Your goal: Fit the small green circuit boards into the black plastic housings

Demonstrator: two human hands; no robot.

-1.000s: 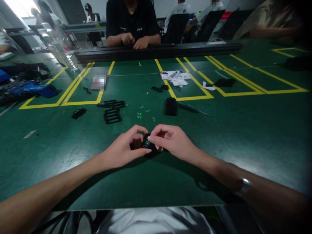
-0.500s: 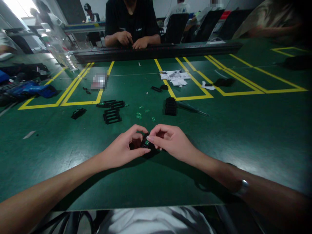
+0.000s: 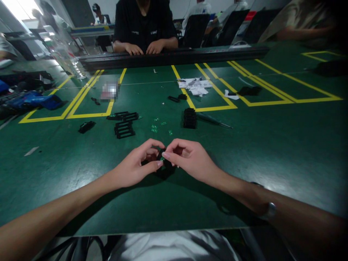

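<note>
Near the front of the table, my left hand (image 3: 136, 165) curls around a small black plastic part (image 3: 165, 172), its index finger at the far end. My left thumb presses beside a small green circuit board (image 3: 162, 158) on that part. My right hand (image 3: 190, 157) is closed in a pinch at the board's upper end, thumb tip against it. Fingers cover much of the part and the board. Just beyond lie several loose green circuit boards (image 3: 154, 128). Black slotted frames (image 3: 124, 129) lie to their left, and a stack of black frames (image 3: 189, 118) to their right.
A screwdriver (image 3: 214, 120) lies by the stack. Another black part (image 3: 87, 126) is at left. Crumpled white paper (image 3: 194, 86) and a plastic bottle (image 3: 77, 67) are farther back. Across a long black bar (image 3: 174, 56), a person in black rests both hands (image 3: 154, 47).
My left thumb has moved up and inward onto the green board, covering more of it. My right hand stays nearly in place. The person opposite has moved their hands apart, laying them on the bar.
</note>
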